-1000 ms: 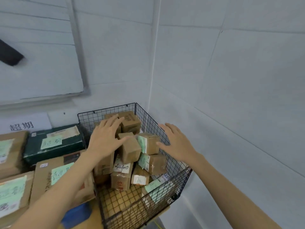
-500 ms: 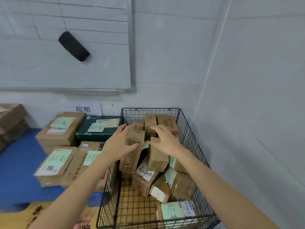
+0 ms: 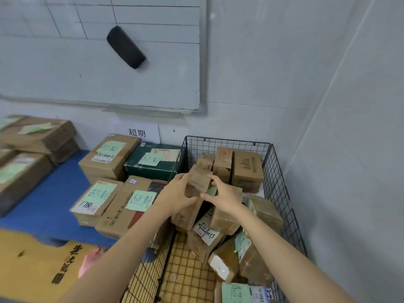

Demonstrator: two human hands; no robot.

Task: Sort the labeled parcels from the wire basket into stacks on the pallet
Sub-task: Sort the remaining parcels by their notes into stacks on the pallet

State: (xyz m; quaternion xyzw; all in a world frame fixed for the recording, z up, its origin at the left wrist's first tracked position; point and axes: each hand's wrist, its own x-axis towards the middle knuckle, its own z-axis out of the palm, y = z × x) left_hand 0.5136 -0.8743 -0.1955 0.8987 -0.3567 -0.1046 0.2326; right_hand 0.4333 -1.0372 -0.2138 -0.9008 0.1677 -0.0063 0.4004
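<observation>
A black wire basket [image 3: 277, 184] in the room's corner holds several small brown cardboard parcels, some with green or white labels. My left hand [image 3: 175, 196] and my right hand [image 3: 223, 193] grip a small brown parcel [image 3: 200, 179] from both sides, raised above the pile at the basket's left side. To the left, the blue pallet [image 3: 48, 206] carries larger labeled parcels [image 3: 96, 200] and a dark green box [image 3: 153, 161] beside the basket.
A whiteboard [image 3: 98, 62] with a black eraser [image 3: 125, 47] hangs on the back wall. The right wall stands close to the basket. More brown boxes [image 3: 32, 141] are stacked at the far left. A yellow flattened carton [image 3: 32, 265] lies near the pallet's front.
Both hands closed on one small parcel and lifted it above the pile. The view turned left, showing more of the pallet and whiteboard.
</observation>
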